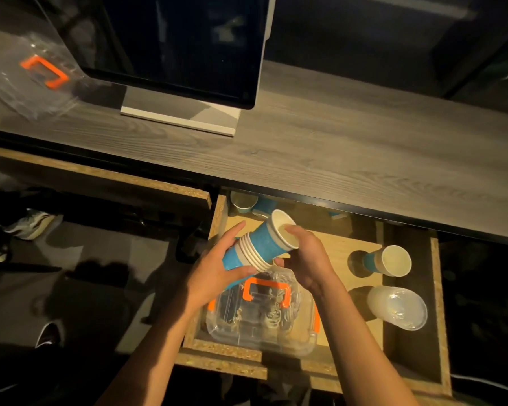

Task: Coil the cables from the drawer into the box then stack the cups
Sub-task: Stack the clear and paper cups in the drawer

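Left hand: we grip the lower end of the tilted stack of blue cups, fingers curled round it.
Right hand: we pinch the top cup's rim, fingertips inside its mouth.
Stack: held above the clear box in the open drawer.
Open room: bare drawer floor between box and a lone blue cup; clear cups near the right edge.
Back edge: more cups under the worktop lip.

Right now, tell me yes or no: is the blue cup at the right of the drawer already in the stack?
No: the lone blue cup lies apart on the drawer floor, while both hands hold the stack.
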Tool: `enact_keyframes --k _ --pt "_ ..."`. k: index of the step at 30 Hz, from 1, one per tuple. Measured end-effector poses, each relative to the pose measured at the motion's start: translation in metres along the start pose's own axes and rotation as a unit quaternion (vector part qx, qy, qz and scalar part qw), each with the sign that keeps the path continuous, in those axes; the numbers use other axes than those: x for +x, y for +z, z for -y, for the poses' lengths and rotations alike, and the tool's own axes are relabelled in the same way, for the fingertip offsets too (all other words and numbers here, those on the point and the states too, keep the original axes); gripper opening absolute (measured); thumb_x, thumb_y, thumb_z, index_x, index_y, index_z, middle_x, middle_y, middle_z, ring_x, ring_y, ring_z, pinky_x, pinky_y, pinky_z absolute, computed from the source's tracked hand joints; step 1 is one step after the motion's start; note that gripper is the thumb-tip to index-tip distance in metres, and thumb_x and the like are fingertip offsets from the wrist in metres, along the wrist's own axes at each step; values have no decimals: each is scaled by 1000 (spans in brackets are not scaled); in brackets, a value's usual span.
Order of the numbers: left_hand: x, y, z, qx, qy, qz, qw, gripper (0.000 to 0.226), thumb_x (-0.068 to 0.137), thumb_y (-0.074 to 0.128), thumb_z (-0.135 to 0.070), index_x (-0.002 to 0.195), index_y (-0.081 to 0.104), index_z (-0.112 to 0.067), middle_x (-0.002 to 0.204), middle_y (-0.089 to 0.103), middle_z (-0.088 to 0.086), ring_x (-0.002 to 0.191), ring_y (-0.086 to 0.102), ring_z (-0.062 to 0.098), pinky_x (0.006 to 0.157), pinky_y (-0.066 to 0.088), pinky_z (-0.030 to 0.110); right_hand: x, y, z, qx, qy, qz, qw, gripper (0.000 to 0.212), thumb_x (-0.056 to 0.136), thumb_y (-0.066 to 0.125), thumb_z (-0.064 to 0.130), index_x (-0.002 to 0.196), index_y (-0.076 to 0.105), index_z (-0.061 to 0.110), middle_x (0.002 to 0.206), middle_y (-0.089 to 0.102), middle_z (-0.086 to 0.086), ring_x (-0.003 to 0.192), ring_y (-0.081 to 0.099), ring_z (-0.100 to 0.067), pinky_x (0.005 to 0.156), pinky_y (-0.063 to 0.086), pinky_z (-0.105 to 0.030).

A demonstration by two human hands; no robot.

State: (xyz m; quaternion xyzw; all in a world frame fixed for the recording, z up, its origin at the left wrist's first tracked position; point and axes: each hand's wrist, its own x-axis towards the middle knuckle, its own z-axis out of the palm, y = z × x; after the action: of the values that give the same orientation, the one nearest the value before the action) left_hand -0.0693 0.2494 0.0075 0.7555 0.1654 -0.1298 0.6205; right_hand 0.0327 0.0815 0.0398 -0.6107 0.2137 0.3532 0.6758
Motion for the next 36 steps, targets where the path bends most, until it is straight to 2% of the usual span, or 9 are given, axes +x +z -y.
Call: enact_keyframes --k 5,9,14,19,22,25,27,30,36 --pt "-3 -9 -7 -10 30 5 999 81 83 78 -18 138 32 -54 142 45 -22 127 48 -5 97 44 15 4 10 -11 -201 -132 -16 971 30 93 57 7 117 67 21 99 69 -2 90 66 -16 69 55 -26" --pt "-2 -12 -9 -14 35 26 999 78 89 72 -20 144 28 -53 149 41 -21 132 42 -5 104 41 21 -1 23 -14 -176 -195 -10 965 31 106 39 22 126 60 32 119 64 17 108 60 6 91 49 -17" --pt "1 -11 -15 -21 49 5 999 79 89 71 -15 143 29 -55 142 45 -26 127 46 -8 99 44 15 -9 46 -17 -197 -143 57 968 44 108 27 36 126 65 25 113 67 14 102 61 9 81 43 -5" --pt "3 -17 -10 -12 41 34 998 65 94 65 -22 141 33 -55 138 47 -24 122 49 -10 97 45 16 2 52 -19 -181 -88 63 978 43 107 25 43 97 65 35 90 67 21 84 64 8 75 49 -17" --pt "4 -31 -4 -9 26 7 1000 57 94 64 -25 135 37 -55 130 52 -21 115 54 -4 91 51 23 23 47 -25 -109 -86 -44 989 37 105 36 39 104 69 21 103 73 -1 97 66 -12 81 53 -29" --pt "4 -44 12 -19 9 -75 997 61 94 64 -21 135 35 -55 128 54 -13 113 57 9 87 51 25 64 32 -37 -262 -110 -160 945 29 95 61 25 122 64 15 126 65 -6 112 61 -21 89 47 -28" --pt "5 -52 21 -23 12 -117 993 64 93 65 -18 139 34 -50 131 54 -9 113 58 12 84 52 21 91 28 -47 -354 -78 -130 923 56 87 72 28 138 53 15 136 57 -6 120 57 -24 90 46 -25" --pt "6 -57 29 -23 14 -120 992 66 91 66 -16 138 34 -50 131 53 -11 113 58 11 80 52 11 123 35 -64 -490 -7 -50 870 84 74 78 50 145 43 22 147 43 -12 129 49 -32 103 47 -41" --pt "11 -68 42 -6 9 -126 992 70 91 67 -15 134 32 -57 133 53 -12 113 58 8 81 52 10 153 59 -83 -604 107 16 790 100 60 70 75 141 45 22 146 41 -10 131 44 -34 105 43 -48"
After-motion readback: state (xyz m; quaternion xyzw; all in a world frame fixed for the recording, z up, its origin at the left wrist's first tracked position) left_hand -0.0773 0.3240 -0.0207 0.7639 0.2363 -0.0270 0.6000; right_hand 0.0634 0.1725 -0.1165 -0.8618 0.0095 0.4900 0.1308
